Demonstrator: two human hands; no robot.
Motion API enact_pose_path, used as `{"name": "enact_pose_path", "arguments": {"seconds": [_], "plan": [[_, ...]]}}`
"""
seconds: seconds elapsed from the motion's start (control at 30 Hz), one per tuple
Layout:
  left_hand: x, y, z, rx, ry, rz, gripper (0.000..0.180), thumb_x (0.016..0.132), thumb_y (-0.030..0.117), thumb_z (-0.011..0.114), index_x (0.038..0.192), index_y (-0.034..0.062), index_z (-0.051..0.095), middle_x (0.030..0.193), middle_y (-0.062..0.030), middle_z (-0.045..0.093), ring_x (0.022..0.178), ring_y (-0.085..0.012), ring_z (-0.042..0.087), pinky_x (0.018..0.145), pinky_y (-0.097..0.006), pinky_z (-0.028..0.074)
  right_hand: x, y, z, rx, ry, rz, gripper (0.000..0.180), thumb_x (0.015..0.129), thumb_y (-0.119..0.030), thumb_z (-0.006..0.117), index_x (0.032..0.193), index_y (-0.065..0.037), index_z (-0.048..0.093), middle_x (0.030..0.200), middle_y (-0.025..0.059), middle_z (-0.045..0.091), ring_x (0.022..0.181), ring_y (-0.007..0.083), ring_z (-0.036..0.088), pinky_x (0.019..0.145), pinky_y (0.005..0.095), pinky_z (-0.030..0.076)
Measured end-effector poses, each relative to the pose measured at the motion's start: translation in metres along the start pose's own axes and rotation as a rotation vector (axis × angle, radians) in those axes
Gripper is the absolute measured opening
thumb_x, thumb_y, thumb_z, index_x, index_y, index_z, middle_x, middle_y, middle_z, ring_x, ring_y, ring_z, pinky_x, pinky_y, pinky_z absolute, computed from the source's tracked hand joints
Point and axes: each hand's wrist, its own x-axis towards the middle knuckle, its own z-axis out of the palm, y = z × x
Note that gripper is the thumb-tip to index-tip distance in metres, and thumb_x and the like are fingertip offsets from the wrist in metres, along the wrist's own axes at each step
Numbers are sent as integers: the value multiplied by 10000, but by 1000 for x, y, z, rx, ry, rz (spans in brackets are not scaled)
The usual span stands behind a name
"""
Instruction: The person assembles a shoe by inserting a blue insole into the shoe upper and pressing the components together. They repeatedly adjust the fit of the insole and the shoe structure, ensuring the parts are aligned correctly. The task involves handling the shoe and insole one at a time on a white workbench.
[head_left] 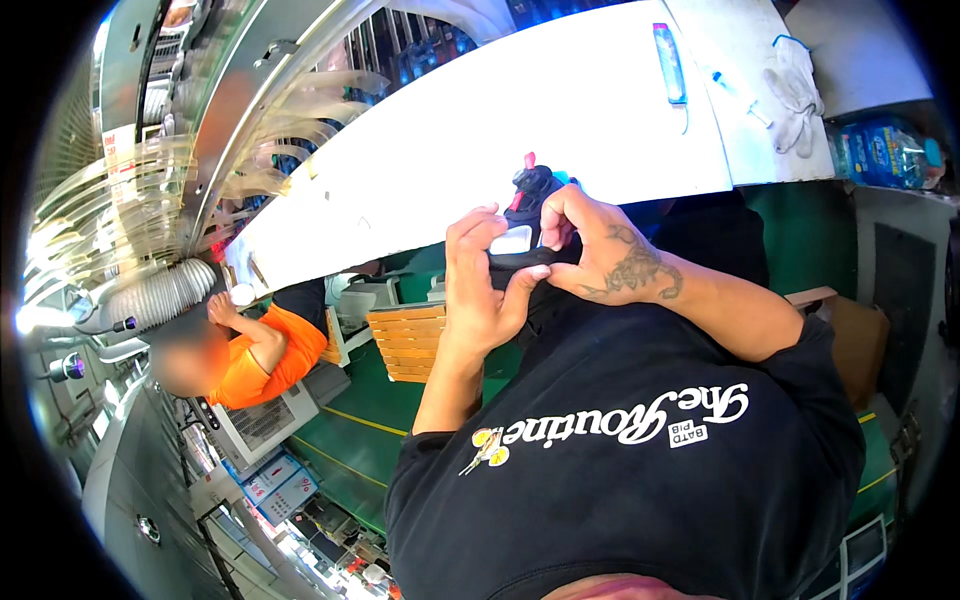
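Note:
At the near edge of the white table, both my hands are closed on a small black device with a pale rectangular panel [513,240]. My left hand [475,275] grips its left side, fingers bent over the upper edge and thumb along the lower edge. My right hand [610,250] pinches the right side, its thumb close to the left thumb. Just beyond the panel is a black, strap-like bundle with red parts [535,185]; I cannot tell whether it is joined to the device. My fingers hide much of the device's edges.
The white table [420,170] stretches ahead. On its far right lie a blue and red packet [669,65], a syringe-like tube [740,98] and pale gloves [795,100]. A clear bottle [890,155] is farther right. At left sits a person in orange [265,360], near a wooden slatted stool [408,340].

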Motion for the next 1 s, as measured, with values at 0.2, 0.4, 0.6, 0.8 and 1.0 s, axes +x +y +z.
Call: {"name": "enact_pose_path", "arguments": {"seconds": [0.2, 0.4, 0.6, 0.8, 1.0], "plan": [[-4, -10, -2, 14, 44, -38, 676, 791, 107, 937, 1323, -10, 536, 1333, -227, 559, 1245, -325, 604, 1022, -408, 533, 5, 9, 1, -98, -12, 53, 528, 841, -168, 915, 1137, -87, 485, 992, 70, 587, 849, 192, 609, 780, 344, 549], [-14, -26, 1, 51, 101, -110, 704, 802, 117, 941, 1356, 6, 521, 1288, -172, 550, 1155, -257, 626, 904, -351, 571, 0, 26, 20, -454, 206, -316, 492, 790, -181, 931, 1155, -59, 625, 1035, 112, 623, 1005, 340, 650, 900, 443, 552], [-11, -29, 4, 110, 137, -112, 641, 902, 228, 883, 1378, -6, 522, 1332, -200, 513, 1176, -322, 584, 999, -429, 515, -8, 21, 31, -472, 215, -239, 511, 749, -80, 929, 1156, -38, 623, 1072, 129, 628, 1007, 328, 652, 900, 429, 559], [4, -23, -2, 133, 96, -78, 635, 884, 243, 890, 1351, 0, 535, 1325, -222, 509, 1231, -375, 539, 1064, -482, 465, 4, 17, 16, -450, 102, -150, 384, 804, -100, 860, 1082, -64, 597, 1022, 119, 626, 992, 333, 637, 862, 441, 525], [13, -31, -3, 96, 96, -164, 788, 672, 172, 1017, 1282, 30, 538, 1275, -192, 492, 1211, -366, 540, 1030, -462, 489, 22, 32, 9, -413, 86, -210, 341, 842, -126, 875, 1041, -61, 606, 958, 95, 618, 868, 279, 647, 788, 397, 537]]}}
